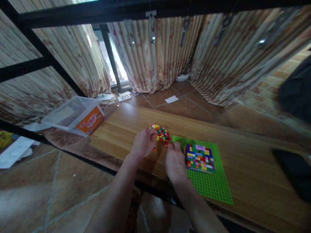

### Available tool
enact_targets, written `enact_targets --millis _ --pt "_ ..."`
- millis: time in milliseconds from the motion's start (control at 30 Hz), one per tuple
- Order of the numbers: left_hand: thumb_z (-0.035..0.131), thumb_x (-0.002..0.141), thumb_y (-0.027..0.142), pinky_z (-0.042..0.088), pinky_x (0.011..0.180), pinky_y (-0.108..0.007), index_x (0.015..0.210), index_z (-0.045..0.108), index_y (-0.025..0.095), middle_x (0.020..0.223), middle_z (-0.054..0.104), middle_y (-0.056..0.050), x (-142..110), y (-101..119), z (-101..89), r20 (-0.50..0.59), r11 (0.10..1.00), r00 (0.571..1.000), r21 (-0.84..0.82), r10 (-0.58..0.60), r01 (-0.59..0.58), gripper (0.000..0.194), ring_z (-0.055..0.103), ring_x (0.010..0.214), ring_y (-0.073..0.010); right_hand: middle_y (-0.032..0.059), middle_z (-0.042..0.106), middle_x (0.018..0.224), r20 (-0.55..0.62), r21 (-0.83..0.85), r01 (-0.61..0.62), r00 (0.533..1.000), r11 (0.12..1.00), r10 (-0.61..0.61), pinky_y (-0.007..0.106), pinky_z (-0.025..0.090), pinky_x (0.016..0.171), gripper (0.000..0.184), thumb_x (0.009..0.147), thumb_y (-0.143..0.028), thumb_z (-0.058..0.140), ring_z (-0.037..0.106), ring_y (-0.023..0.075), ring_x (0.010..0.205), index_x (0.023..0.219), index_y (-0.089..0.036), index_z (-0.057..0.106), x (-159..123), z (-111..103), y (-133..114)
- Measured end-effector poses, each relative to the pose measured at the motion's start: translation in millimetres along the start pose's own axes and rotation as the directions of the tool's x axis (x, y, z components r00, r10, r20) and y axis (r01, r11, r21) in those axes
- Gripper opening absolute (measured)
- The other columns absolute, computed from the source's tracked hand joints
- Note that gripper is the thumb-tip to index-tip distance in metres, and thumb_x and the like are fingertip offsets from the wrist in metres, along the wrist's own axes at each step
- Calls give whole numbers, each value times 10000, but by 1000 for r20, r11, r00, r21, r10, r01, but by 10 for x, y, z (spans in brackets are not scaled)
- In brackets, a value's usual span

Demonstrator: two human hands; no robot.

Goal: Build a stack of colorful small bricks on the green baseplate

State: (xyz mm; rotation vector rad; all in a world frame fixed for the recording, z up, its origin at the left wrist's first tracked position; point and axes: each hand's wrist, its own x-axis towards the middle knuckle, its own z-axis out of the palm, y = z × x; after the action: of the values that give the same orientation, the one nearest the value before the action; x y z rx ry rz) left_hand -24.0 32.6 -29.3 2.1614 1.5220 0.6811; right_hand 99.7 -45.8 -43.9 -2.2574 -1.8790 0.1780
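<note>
A small pile of colourful toy bricks [162,132] lies on the wooden board, with a few loose ones at its near edge. My left hand [145,142] is at the pile's left side, its fingers closed and pointing at the bricks. Between the pile and the green baseplate [221,181], my right hand [175,160] rests low with its fingers curled in. Whatever either hand may hold is hidden or too small to name. On the baseplate stands a rectangular block built of many-coloured bricks [200,158], just right of my right hand.
A clear plastic bin [70,113] with an orange label stands at the board's left end. A dark flat object [293,171] lies at the right. Black metal bars [155,13] cross above, with curtains [167,55] behind. Papers [171,99] lie on the tiled floor.
</note>
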Motion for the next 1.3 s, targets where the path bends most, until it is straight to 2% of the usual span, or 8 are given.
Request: enact_targets --millis 233,400,600,733,833,967,1100,1300 --pt "489 892 110 533 831 -302 916 742 190 954 758 -56 11 55 0 -1 999 1000 -26 26 -26 267 689 862 -176 155 684 993 -13 55 20 1000 998 -19 311 527 776 441 839 80 331 691 250 916 1045 -111 671 -9 12 -9" --pt "505 887 122 540 874 -308 945 737 198 994 771 -48 29 112 51 -32 996 998 -74 55 -57 251 702 912 -181 93 703 960 -114 278 88 992 956 -58 263 509 716 290 927 -8 415 684 180 801 1007 -156 651 -82 -20 71" --pt "521 884 133 557 868 -309 938 740 207 964 776 -30 27 236 129 -45 979 994 -171 102 -108 238 709 904 -175 50 700 890 -346 612 325 930 721 -125 275 528 749 210 951 -140 487 671 163 815 933 -211 684 -165 -330 235" --pt "544 883 124 554 899 -313 933 732 199 962 772 -25 1 358 221 -50 952 983 -245 175 -182 209 702 917 -164 52 699 973 -379 724 323 925 609 -39 296 549 775 208 946 -210 532 672 164 889 958 -245 736 -189 -525 549" --pt "542 892 117 561 850 -299 923 729 194 940 764 -24 -31 442 300 -18 929 978 -309 209 -204 205 699 883 -154 57 701 1009 -361 748 242 930 618 72 304 555 776 199 941 -267 564 675 174 927 944 -249 763 -202 -589 881" --pt "545 896 103 562 833 -305 932 729 191 926 746 -29 -81 540 368 16 914 973 -346 232 -212 207 689 870 -150 57 734 1025 -300 680 172 952 712 57 352 563 823 222 929 -294 569 691 190 913 1041 -245 754 -214 -585 1186" --pt "569 891 97 555 858 -313 945 725 189 928 736 -28 -119 642 387 6 889 965 -388 264 -241 190 681 885 -146 67 746 984 -303 562 139 952 815 47 383 575 820 313 921 -301 552 699 199 847 1183 -222 705 -197 -517 1230" --pt "590 910 157 545 935 -345 1006 743 225 1043 719 -49 -169 748 447 -12 832 927 -436 376 -343 193 666 1023 -168 91 752 996 -371 422 227 927 878 -61 421 575 856 369 920 -251 514 710 222 889 1256 -201 659 -164 -452 1176"
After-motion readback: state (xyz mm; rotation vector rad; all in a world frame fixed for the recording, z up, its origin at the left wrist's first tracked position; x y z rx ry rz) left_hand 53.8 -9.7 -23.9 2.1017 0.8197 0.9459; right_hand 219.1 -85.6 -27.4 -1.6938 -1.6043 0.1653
